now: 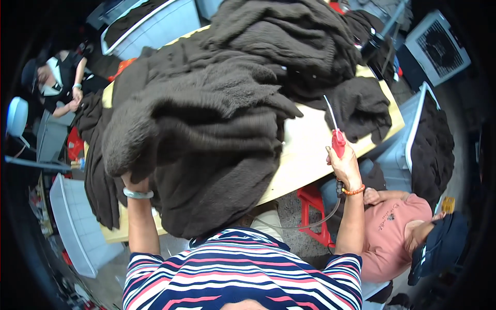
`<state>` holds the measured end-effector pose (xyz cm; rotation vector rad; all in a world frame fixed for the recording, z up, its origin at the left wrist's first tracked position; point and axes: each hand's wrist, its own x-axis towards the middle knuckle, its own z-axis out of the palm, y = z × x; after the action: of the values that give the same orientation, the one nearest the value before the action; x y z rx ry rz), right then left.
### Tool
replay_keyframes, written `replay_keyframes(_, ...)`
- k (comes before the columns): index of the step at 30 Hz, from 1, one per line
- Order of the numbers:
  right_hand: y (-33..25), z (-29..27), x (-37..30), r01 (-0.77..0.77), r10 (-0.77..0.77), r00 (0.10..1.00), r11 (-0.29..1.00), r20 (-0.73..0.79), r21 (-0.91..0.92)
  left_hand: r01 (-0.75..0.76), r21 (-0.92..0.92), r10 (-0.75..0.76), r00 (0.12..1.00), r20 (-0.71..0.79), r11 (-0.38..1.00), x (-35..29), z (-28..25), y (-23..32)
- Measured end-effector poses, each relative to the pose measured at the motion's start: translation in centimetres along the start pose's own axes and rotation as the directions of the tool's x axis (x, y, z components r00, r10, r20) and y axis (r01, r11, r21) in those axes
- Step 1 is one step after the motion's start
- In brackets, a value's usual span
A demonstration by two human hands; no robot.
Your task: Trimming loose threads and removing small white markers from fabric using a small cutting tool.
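Centre right, my right hand (344, 164) grasps the air gun (338, 144), nozzle (331, 112) up, likely for reach; left of centre, my left hand (135, 184) perhaps props the cloth (214, 132), grip hidden, I can't tell

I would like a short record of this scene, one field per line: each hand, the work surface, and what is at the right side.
Left hand: at a dark brown cloth, fingers hidden by it
Right hand: gripping a red hand tool with thin nozzle and hose
Surface: pale table, partly covered by a cloth pile
Right side: person in pink shirt; blue-grey bin with dark fabric
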<state>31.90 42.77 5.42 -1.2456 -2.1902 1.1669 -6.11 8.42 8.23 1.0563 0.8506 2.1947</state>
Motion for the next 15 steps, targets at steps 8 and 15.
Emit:
replay_keyframes(8,-4.5,6.4,-1.8,0.152,-0.119,0.968,0.978,0.22,-0.143,0.203,0.893,0.282,0.955,-0.091,-0.401,-14.6,-12.2,5.1)
replay_keyframes(15,-5.6,6.3,-3.7,0.108,-0.048,0.954,0.976,0.295,-0.19,0.549,0.799,0.259,0.757,-0.599,0.243,-15.3,-19.2,14.6)
